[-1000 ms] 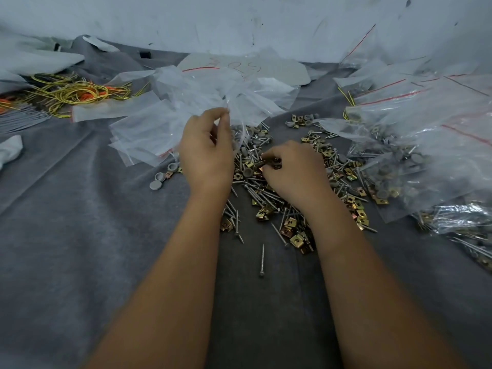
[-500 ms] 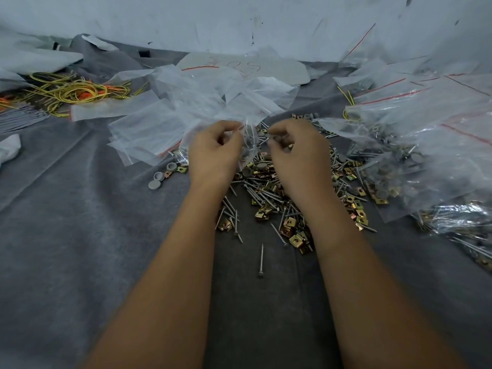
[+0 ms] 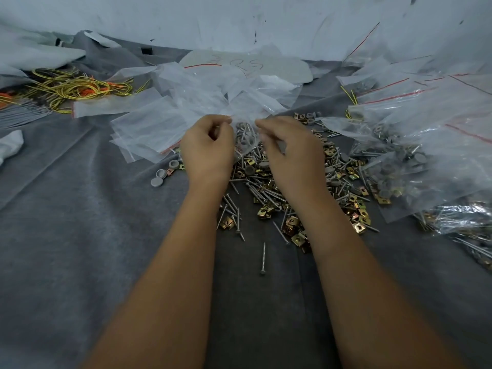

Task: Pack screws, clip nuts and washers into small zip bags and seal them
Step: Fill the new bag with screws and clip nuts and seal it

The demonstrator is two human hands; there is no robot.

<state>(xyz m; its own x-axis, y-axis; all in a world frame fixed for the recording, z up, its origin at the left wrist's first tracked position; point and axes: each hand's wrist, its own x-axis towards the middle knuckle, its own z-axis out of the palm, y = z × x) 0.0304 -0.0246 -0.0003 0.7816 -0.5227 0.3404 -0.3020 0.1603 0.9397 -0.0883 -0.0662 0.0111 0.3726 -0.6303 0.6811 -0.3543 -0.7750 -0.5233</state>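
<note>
A small clear zip bag (image 3: 245,138) hangs between my hands, with screws and grey washers inside. My left hand (image 3: 209,150) pinches its top left edge and my right hand (image 3: 290,153) pinches its top right edge. Under the hands lies a heap of screws (image 3: 262,194), brass clip nuts (image 3: 291,227) and grey washers (image 3: 250,170) on the grey cloth (image 3: 80,235). One screw (image 3: 263,258) lies alone nearer to me.
Empty zip bags (image 3: 149,129) are spread at the back left. Filled bags (image 3: 415,155) are heaped on the right. Yellow and orange wires (image 3: 72,89) lie far left, two or three grey caps (image 3: 161,174) left of the heap. A white wall (image 3: 239,20) stands behind.
My right hand left the heap and came up to the bag's top edge. Both hands now hold the bag a little higher, and it has parts inside.
</note>
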